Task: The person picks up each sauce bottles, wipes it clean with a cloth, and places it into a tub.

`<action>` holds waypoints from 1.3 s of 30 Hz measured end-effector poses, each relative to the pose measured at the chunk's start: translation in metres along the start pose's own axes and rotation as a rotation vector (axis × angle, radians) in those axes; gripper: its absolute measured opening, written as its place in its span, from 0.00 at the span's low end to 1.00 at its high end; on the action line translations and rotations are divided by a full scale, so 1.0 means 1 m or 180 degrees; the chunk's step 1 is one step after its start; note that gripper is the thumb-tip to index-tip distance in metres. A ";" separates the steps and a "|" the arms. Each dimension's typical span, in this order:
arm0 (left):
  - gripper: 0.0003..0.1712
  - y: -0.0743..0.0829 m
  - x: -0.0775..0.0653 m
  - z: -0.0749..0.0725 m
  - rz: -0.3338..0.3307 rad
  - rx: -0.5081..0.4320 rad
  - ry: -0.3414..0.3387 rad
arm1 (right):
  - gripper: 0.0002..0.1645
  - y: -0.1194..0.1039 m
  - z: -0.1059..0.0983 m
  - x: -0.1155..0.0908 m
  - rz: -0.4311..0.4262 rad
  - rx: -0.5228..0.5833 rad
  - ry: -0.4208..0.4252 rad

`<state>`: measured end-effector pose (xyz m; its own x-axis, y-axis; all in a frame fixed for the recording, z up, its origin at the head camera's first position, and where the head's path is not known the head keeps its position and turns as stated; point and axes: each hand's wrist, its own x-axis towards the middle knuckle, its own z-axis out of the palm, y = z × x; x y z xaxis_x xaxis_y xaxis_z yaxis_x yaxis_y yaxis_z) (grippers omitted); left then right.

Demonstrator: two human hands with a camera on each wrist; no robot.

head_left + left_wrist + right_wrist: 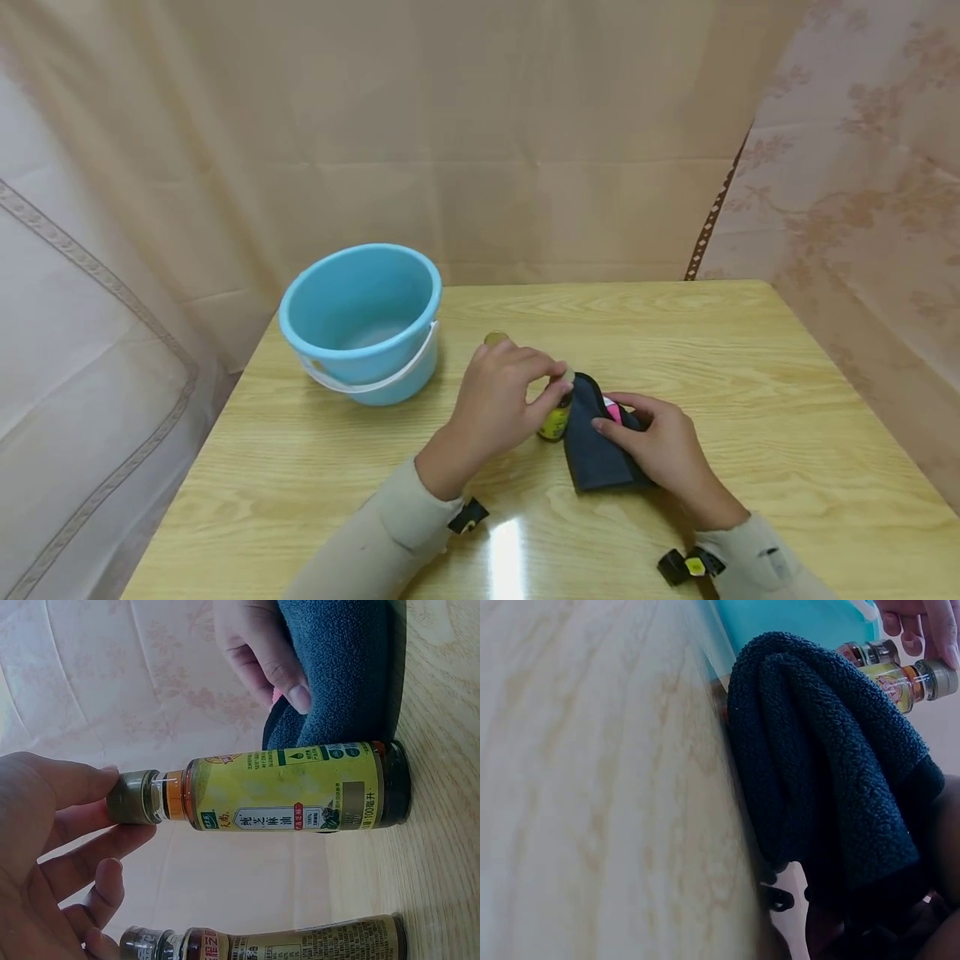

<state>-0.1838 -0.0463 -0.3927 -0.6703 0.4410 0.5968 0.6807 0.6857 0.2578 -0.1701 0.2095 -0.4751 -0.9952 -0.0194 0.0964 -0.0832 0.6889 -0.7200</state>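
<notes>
My left hand (495,396) pinches the cap of a small sesame oil bottle (285,787) between thumb and fingers. The bottle has a yellow label and dark base, and stands upright on the table. Right beside it is a folded dark blue towel (600,458), gripped by my right hand (667,442) with the thumb on the near side. A pink and white tag (613,410) shows at the towel's fold. Behind my left hand stands a second bottle (315,941) with a brownish label; only its cap top shows in the head view.
A light blue bucket (416,379) with a white handle (375,383) stands at the back left of the wooden table (750,358). Beige curtains (525,167) hang behind the table, with patterned cloth (862,167) along the right side.
</notes>
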 end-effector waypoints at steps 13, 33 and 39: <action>0.15 -0.005 -0.001 0.005 0.0010 0.0062 0.0122 | 0.29 -0.009 -0.004 -0.002 0.0123 0.0442 0.0120; 0.13 -0.001 0.001 0.002 -0.0066 -0.0181 0.0019 | 0.28 -0.031 -0.022 -0.014 0.0191 0.1304 0.0543; 0.13 -0.002 0.001 0.002 -0.0054 -0.0180 0.0001 | 0.29 -0.024 -0.016 -0.010 0.0203 0.1354 0.0342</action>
<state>-0.1861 -0.0458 -0.3947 -0.6818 0.4294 0.5922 0.6848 0.6592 0.3105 -0.1570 0.2043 -0.4479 -0.9898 0.1044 0.0974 -0.0584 0.3265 -0.9434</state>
